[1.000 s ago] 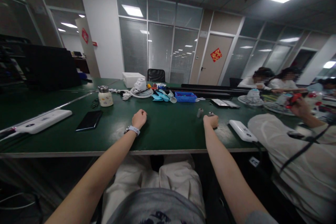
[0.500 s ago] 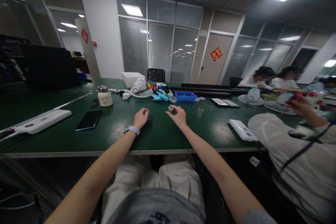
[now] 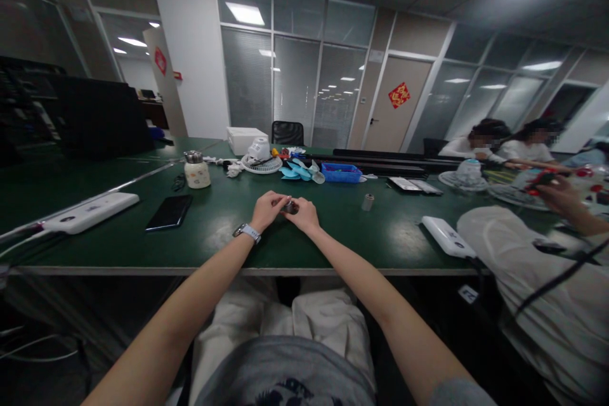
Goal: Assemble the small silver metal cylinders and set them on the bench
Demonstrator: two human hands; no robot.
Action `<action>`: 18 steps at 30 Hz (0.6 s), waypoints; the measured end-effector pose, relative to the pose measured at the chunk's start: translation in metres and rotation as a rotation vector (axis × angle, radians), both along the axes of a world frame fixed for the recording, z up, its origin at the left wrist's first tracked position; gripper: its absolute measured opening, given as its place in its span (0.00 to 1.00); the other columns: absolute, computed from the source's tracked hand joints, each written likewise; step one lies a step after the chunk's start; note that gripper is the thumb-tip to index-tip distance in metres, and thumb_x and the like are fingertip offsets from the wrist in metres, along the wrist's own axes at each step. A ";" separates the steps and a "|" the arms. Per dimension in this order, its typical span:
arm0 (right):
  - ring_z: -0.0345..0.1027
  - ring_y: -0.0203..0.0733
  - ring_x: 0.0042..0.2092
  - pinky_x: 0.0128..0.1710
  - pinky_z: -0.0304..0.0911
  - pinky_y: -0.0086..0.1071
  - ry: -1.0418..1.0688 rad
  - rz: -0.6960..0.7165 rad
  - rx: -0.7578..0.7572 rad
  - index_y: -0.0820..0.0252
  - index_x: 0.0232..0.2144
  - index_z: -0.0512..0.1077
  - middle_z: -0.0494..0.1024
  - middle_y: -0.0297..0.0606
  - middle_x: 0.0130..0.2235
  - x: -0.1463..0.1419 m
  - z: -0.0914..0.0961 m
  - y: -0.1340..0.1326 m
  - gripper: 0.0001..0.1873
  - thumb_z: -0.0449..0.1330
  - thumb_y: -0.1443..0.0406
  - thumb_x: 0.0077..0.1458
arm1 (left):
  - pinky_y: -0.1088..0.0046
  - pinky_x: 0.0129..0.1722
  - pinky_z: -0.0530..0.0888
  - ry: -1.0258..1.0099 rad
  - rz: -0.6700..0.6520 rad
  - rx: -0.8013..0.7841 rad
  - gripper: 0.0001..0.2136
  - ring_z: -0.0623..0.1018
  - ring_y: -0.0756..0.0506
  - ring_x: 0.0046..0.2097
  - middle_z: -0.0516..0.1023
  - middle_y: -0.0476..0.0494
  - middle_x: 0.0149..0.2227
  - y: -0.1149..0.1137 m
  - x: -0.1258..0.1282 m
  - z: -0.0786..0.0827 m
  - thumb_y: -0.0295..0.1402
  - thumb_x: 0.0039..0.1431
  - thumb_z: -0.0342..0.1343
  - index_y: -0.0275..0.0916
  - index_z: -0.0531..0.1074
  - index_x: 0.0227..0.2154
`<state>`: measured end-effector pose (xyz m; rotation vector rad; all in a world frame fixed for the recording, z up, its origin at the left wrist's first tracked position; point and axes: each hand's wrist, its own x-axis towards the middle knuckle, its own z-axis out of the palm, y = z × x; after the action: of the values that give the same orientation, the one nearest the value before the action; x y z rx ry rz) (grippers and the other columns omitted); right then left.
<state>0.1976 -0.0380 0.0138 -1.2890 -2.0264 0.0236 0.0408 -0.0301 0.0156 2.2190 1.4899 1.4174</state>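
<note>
My left hand point(image 3: 269, 211) and my right hand point(image 3: 304, 214) meet above the green table, with a small metal cylinder point(image 3: 289, 207) between their fingertips. Both hands are closed on it, and the fingers cover much of its surface. A similar small silver cylinder point(image 3: 368, 202) stands upright on the table to the right of my right hand. My left wrist wears a watch with a pale strap.
A phone point(image 3: 169, 212), a cream bottle point(image 3: 196, 171) and a white power strip point(image 3: 90, 212) lie left. Farther back are a white fan part point(image 3: 261, 162), blue fan blades point(image 3: 299, 171) and a blue basket point(image 3: 341, 172). Co-workers sit right, beside another white strip point(image 3: 447, 236).
My left hand has come right to join my right hand at the small metal cylinder. My right hand has moved left and slightly down with it. The view has shifted a little.
</note>
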 end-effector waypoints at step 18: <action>0.72 0.41 0.36 0.39 0.67 0.33 0.345 0.035 -0.081 0.54 0.44 0.74 0.79 0.36 0.37 0.008 -0.014 0.015 0.27 0.70 0.54 0.39 | 0.74 0.33 0.66 -0.062 0.230 0.027 0.17 0.72 0.48 0.32 0.78 0.44 0.32 0.015 -0.010 -0.010 0.47 0.57 0.53 0.39 0.79 0.32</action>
<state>0.2054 -0.0232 -0.0007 -1.2048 -1.7655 0.3251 0.0309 -0.0154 0.0056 2.0517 1.7614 1.5620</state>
